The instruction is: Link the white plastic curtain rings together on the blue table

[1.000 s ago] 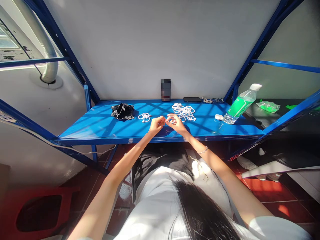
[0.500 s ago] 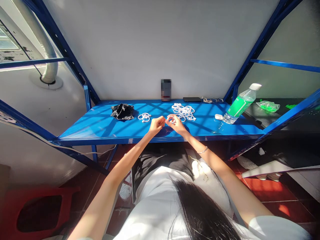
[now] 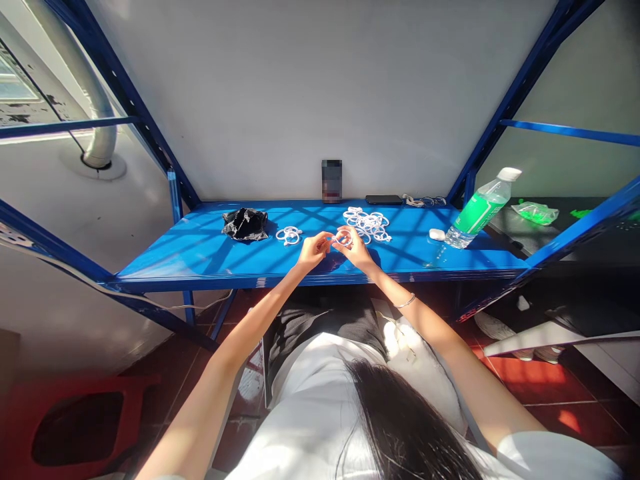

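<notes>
Over the front of the blue table, my right hand point(image 3: 356, 252) is closed around a thin white ring point(image 3: 343, 237), whose loop shows above the fingers. My left hand point(image 3: 314, 251) is closed in a pinch at the ring's left side, fingertips nearly meeting those of the right; what sits between them is too small to make out. Just behind my right hand lies a tangled pile of white rings point(image 3: 370, 222). A smaller cluster of white rings point(image 3: 289, 235) rests left of my left hand, and beyond it is a crumpled black plastic bag point(image 3: 245, 225).
A water bottle point(image 3: 477, 212) with a green label stands at the right, beside a small white case point(image 3: 437, 235). Against the wall are an upright dark blurred object point(image 3: 332, 181), a black phone point(image 3: 383, 199) and a cable point(image 3: 417, 200). Blue frame posts point(image 3: 173, 193) flank the table point(image 3: 165, 267).
The ring in my right hand has tilted slightly, and its loop shows more openly. Both hands stay in nearly the same place.
</notes>
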The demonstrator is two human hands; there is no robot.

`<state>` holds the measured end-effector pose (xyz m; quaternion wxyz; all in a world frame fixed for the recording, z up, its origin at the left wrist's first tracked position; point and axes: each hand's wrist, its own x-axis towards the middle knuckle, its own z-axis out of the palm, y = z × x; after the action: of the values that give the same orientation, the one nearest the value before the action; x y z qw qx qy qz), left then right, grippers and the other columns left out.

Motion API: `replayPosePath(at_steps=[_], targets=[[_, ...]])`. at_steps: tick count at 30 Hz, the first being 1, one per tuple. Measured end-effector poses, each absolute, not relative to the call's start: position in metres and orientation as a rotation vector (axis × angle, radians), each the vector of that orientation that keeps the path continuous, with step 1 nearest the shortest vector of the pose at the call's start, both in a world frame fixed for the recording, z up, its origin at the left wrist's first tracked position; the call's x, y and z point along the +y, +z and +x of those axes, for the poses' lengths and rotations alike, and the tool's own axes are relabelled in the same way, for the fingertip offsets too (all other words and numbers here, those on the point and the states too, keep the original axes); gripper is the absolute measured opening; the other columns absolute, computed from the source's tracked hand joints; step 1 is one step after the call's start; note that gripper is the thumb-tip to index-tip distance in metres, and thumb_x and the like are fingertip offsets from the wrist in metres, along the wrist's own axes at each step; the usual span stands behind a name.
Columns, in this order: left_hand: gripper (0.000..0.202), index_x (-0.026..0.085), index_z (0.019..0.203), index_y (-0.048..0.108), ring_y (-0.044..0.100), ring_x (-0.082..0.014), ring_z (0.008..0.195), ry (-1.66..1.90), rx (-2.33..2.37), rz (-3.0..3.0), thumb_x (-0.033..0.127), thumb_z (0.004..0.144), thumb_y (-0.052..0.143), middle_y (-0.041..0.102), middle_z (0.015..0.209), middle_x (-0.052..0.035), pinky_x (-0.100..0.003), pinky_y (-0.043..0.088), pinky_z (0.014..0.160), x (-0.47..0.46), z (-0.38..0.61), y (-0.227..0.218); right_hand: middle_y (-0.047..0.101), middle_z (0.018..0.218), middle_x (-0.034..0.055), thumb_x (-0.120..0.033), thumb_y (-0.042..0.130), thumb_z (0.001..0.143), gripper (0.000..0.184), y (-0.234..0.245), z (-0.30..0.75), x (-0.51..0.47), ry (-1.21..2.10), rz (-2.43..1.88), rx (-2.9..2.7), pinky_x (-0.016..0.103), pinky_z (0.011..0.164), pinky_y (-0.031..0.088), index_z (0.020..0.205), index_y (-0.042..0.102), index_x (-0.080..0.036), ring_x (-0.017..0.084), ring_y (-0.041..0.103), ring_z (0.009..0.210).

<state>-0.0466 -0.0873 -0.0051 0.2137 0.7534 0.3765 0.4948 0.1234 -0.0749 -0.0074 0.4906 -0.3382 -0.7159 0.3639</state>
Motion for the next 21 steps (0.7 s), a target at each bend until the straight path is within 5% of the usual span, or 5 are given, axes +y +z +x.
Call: replayPosePath(at_steps=[21], targets=[[0.016,0.017,0.088,0.059,0.05,-0.0094,0.044,1.41,1.079,2.187,0.026,0.088,0.046,0.057,0.055,0.0025,-0.02,0.036,0.047,-0.0809,-0.0483,-0.0136,0.061,0.096,0.0038,-0.045,0.068,0.079,0.048,-0.0104,0.1243,-0.0721,0.854,-0.8,-1.776,0.027,0.065,0.053,0.118,0.052,-0.022,0.015,0.06,0.083]])
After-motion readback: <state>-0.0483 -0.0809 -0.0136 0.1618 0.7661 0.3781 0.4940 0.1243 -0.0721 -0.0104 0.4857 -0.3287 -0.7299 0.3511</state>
